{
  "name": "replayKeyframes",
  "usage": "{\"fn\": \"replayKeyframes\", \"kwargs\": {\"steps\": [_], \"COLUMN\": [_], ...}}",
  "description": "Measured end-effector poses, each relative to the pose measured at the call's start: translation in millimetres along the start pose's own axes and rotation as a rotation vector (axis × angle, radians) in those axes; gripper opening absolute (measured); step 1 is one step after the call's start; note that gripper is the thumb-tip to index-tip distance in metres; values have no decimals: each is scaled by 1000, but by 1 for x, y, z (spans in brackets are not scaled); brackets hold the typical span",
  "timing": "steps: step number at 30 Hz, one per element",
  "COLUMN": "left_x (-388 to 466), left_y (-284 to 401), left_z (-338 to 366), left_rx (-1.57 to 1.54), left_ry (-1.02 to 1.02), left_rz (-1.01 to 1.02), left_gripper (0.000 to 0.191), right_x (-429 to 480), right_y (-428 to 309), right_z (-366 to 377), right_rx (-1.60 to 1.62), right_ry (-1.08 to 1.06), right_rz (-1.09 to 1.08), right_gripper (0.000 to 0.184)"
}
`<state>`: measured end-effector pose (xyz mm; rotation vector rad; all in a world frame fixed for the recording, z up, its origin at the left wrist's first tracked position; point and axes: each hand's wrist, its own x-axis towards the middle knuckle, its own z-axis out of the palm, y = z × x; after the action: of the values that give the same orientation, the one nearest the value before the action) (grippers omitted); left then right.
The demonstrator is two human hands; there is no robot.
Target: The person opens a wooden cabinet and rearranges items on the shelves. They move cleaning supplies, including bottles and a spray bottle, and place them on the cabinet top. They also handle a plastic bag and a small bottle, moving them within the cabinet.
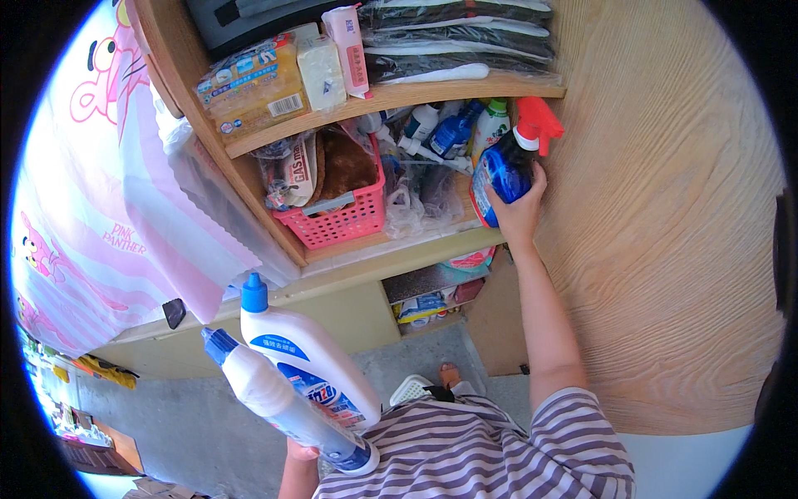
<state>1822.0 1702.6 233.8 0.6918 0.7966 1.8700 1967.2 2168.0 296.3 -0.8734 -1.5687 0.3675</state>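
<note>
My right hand [520, 209] grips a blue spray bottle [502, 171] with a red trigger head [537, 121], at the right end of the lower cabinet shelf [349, 244]. Low in the view, my left hand [302, 450] is mostly hidden behind two white bottles that it holds against my front. One is a flat-sided cleaner bottle [336, 368] with a blue cap; the other is a rounder, slimmer bottle [274, 393] with a ribbed blue cap. Behind the spray bottle stand a green-capped bottle [490, 128] and a blue pump bottle [455, 132].
A pink plastic basket [336, 221] holds brown fluffy cloth and packets, beside crumpled clear bags [418, 206]. Above are tissue packs [262, 87] and plastic-wrapped dark items [461, 40]. An open wooden door [661, 218] stands right, a pink-striped curtain [149, 206] left. Below, a lower cupboard [436, 293] is open.
</note>
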Motion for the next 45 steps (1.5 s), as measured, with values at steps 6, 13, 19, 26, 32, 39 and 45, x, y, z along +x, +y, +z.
{"fn": "replayKeyframes", "kwargs": {"steps": [6, 13, 19, 26, 32, 39, 45], "left_x": [6, 11, 16, -4, -11, -19, -58], "left_y": [0, 0, 1, 12, 12, 23, 12], "left_z": [2, 4, 7, 7, 2, 36, 39], "left_rx": [13, 28, 45, 83, 210, 171, 163], "left_ry": [-21, -31, -61, -80, 39, 90, 238], "left_rz": [-13, -26, -39, -50, -75, -68, -101], "left_gripper": [87, 86, 85, 84, 73, 92, 101], "right_x": [-4, 7, 71, -34, -162, -275, -239], "right_y": [6, -5, -25, -66, -37, 71, 137], "right_z": [-5, -3, -4, -63, -66, 47, 142], "right_rx": [17, 35, 295, 438, 489, 244, 146], "right_ry": [-21, 16, -171, -409, -731, -758, -591], "right_rz": [9, 52, 172, 246, 311, 615, 344], "right_gripper": [74, 74, 49, 25, 29, 42, 41]}}
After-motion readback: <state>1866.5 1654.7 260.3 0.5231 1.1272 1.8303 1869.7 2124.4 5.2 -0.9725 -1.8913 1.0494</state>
